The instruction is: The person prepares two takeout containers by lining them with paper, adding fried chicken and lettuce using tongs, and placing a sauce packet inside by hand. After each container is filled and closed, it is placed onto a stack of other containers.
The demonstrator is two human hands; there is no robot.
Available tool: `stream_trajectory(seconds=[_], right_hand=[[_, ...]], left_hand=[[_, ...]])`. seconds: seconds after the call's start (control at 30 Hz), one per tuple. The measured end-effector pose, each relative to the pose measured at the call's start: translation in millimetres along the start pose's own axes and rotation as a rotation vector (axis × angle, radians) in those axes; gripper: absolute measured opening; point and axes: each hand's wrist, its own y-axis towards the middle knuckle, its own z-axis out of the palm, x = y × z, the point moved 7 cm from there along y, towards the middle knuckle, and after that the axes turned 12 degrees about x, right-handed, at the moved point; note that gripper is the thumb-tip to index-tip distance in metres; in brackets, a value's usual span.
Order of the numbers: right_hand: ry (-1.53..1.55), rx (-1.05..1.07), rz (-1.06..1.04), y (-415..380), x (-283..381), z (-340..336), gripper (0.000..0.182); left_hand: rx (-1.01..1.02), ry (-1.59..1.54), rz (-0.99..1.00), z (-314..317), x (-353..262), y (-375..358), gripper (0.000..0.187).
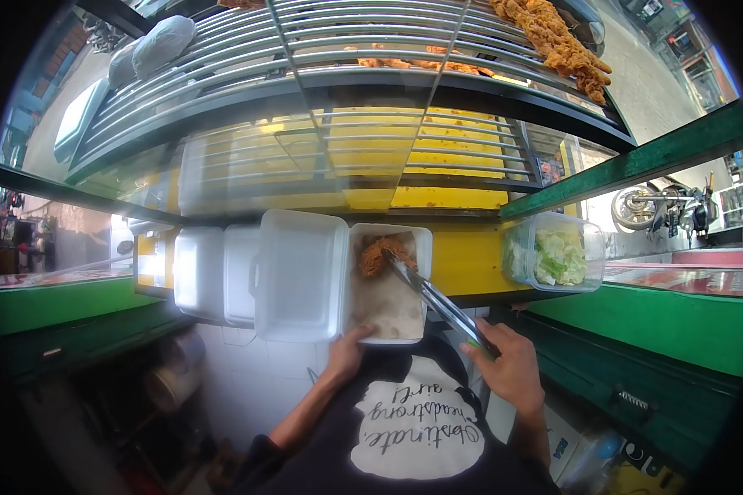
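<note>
My right hand (508, 363) is closed around the handles of metal tongs (444, 304). The tips of the tongs touch a piece of fried chicken (380, 256), which lies at the far end of an open white foam box (301, 276). Brown paper (385, 312) lines the part of the box under the chicken. At the near edge of that box, where lid and base meet, my left hand (349, 353) grips the rim; some of its fingers are hidden below.
Closed white foam boxes (198, 272) stand left on the yellow counter (466, 252). To the right is a clear tub (596, 268) of lettuce (560, 257). Ahead, behind glass, a metal rack (223, 49) bears fried chicken (553, 45). Green beams (627, 161) flank the stall.
</note>
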Motion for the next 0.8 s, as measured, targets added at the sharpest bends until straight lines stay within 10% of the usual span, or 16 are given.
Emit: stream_trajectory(seconds=[0.43,0.8], right_hand=[[-0.246,-0.274,0.245,-82.3,-78.2,-185.7,0.044],[-0.784,0.036,0.181,-5.3,-109.5,-191.8,0.041]], left_hand=[[0.045,0.521,0.078,36.9,0.8,-6.7,0.027],[0.030,0.735,0.216,88.1,21.0,-7.8,0.022]])
